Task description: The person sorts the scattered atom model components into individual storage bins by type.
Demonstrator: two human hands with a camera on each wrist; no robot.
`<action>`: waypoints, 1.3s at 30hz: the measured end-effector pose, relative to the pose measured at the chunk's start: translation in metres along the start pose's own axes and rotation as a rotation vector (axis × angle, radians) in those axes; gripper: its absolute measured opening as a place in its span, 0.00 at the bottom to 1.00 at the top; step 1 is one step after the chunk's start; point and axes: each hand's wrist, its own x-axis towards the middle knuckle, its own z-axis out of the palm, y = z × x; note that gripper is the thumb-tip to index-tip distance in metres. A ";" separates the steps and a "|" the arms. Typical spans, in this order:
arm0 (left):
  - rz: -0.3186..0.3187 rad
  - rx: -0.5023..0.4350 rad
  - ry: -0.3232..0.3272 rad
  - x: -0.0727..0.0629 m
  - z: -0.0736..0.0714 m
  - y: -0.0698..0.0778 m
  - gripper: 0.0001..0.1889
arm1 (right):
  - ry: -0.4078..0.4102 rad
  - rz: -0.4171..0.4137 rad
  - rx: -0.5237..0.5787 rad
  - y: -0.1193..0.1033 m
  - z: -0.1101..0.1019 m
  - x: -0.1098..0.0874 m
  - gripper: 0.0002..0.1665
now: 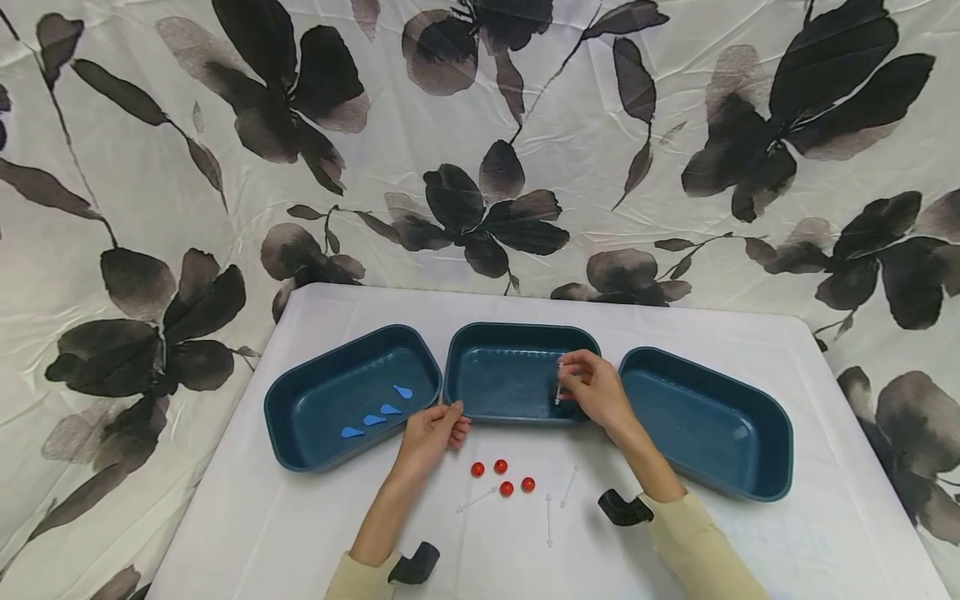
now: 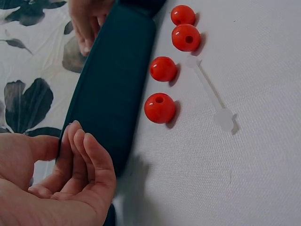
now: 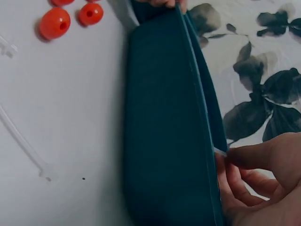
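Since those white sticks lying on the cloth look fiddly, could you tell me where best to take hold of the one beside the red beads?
Probably pinch the thin shaft of the white stick near its middle, coming from straight above. It lies flat on the tablecloth, with wider ends that offer little height. The red beads sit close on one side, so align the fingertips across the shaft, away from them.

Evenly and softly lit in the head view, bright and seemingly from overhead, with only faint short shadows under the red beads (image 1: 502,477) and no hard glare on the white table (image 1: 750,533). Noticeably bowed toward the edges of that frame, wide-angle style, and slightly soft throughout. Dimmer and cooler in both wrist views, with the hand (image 2: 56,188) at lower left and the hand (image 3: 263,183) at lower right blurred by closeness.
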 end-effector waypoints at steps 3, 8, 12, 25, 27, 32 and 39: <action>0.000 -0.001 -0.003 0.001 -0.001 -0.002 0.18 | 0.005 0.000 -0.059 0.000 0.005 0.005 0.11; -0.001 -0.002 -0.001 0.003 -0.001 -0.003 0.18 | 0.013 -0.008 -0.165 0.004 0.013 0.013 0.08; -0.010 -0.006 -0.001 0.003 0.000 -0.004 0.19 | 0.007 -0.006 -0.219 0.007 0.016 0.017 0.07; -0.032 -0.015 0.005 0.002 0.000 -0.002 0.18 | -0.022 0.035 -0.295 0.011 0.022 0.026 0.05; -0.036 -0.016 0.004 0.001 0.000 -0.001 0.18 | -0.027 0.034 -0.311 0.012 0.022 0.026 0.05; -0.040 -0.017 0.007 0.000 0.001 0.000 0.18 | -0.040 0.035 -0.367 0.015 0.022 0.026 0.05; -0.026 -0.016 0.008 0.002 0.000 -0.002 0.18 | -0.043 0.007 -0.437 0.013 0.023 0.025 0.07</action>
